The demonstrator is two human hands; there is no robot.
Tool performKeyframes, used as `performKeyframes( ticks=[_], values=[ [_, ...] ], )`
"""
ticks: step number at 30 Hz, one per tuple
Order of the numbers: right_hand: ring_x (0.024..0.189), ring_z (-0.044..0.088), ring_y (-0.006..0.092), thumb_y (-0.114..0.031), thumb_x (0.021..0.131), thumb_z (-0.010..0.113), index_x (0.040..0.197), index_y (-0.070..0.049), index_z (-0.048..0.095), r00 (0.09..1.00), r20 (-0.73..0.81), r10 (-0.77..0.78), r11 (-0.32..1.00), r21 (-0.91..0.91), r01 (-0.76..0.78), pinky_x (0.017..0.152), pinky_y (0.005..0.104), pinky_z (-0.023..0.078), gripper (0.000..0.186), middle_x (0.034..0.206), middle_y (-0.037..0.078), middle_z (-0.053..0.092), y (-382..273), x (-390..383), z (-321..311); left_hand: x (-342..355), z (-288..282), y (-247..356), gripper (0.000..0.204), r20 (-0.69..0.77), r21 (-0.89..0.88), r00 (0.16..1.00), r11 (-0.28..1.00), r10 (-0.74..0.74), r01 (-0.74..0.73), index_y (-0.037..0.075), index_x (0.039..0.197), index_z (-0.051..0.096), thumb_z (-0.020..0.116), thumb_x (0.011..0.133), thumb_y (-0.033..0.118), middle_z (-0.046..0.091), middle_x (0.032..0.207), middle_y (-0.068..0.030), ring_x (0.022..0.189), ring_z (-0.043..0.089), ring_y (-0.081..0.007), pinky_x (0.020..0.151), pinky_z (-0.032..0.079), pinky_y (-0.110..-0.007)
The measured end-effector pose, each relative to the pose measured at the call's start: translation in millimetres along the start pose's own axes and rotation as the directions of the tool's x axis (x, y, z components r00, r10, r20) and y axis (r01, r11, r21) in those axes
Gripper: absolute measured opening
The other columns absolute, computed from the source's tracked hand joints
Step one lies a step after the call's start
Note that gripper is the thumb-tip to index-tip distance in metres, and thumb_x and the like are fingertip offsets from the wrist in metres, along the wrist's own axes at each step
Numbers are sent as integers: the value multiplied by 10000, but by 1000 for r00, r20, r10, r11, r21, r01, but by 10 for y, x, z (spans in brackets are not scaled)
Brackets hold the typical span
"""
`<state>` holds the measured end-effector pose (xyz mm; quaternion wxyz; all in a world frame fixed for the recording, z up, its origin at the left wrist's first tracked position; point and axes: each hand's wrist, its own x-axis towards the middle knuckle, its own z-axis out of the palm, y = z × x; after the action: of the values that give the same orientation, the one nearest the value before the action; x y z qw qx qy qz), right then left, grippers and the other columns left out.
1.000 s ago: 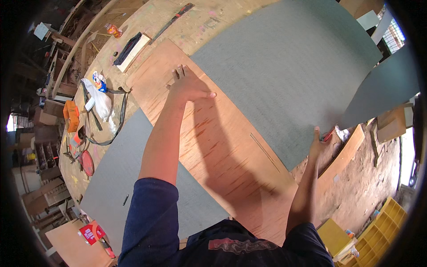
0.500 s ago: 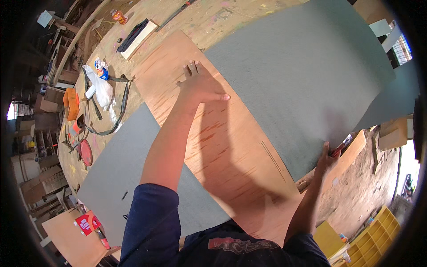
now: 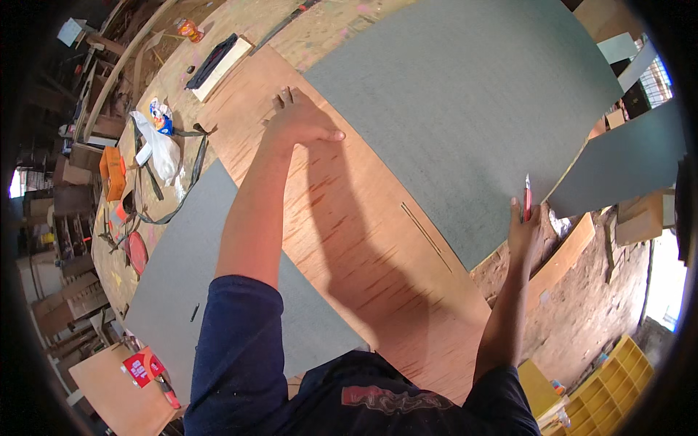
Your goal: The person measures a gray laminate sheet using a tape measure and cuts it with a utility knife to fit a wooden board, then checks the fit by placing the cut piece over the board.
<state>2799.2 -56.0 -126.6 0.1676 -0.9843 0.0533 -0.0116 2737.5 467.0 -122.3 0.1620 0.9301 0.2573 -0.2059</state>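
My left hand [image 3: 299,122] lies flat with fingers spread on a long reddish-brown plywood board [image 3: 363,254], which runs from far left to near right. Along the board's right side a large grey sheet [image 3: 472,109] is spread. By its near right corner, my right hand [image 3: 522,231] is closed around a red utility knife [image 3: 527,203], the blade pointing up and away from me. Another grey sheet [image 3: 174,269] is partly under the board on the left. Two thin slivers [image 3: 429,240] rest on the plywood.
On the worktable [image 3: 178,83] at the left are a white plastic bag [image 3: 166,156], a dark strap [image 3: 190,196], an orange box [image 3: 113,173] and a red round lid [image 3: 136,252]. A smaller grey panel [image 3: 618,163] stands at the right. Yellow shelving [image 3: 611,389] sits low on the right.
My left hand, the plywood and the large grey sheet appear shifted left in view. My right hand has turned the knife upright, its blade now showing. A gap now shows beside the grey panel.
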Motion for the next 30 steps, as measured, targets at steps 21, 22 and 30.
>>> performKeyframes(
  ticks=[21, 22, 30],
  values=[
    [1027, 725, 388, -542, 777, 868, 1197, -65, 644, 549, 288, -785, 617, 273, 739, 869, 511, 563, 674, 1060, 166, 759, -4575, 366, 1656, -69, -95, 23, 1735, 18, 64, 976, 975, -216, 215, -35, 1660, -4, 879, 457, 850, 16, 1748, -244, 1609, 39, -470, 1153, 290, -784],
    [1027, 725, 388, -542, 777, 868, 1197, -65, 644, 548, 287, -785, 616, 278, 737, 869, 511, 563, 674, 1060, 166, 759, -4685, 446, 1689, -95, -80, 21, 1747, 25, 48, 981, 981, -191, 190, -36, 1659, -12, 864, 449, 869, 10, 1747, -248, 1609, 32, -471, 1151, 292, -786],
    [1125, 701, 417, -411, 985, 654, 1245, -13, 612, 855, 192, -482, 838, 387, 385, 927, 524, 555, 477, 1091, 267, 738, -4815, 460, 1684, -140, -119, -15, 1693, 29, -12, 980, 980, -199, 199, -32, 1663, 0, 897, 501, 812, 9, 1755, -233, 1609, 25, -478, 1177, 226, -791]
  ],
)
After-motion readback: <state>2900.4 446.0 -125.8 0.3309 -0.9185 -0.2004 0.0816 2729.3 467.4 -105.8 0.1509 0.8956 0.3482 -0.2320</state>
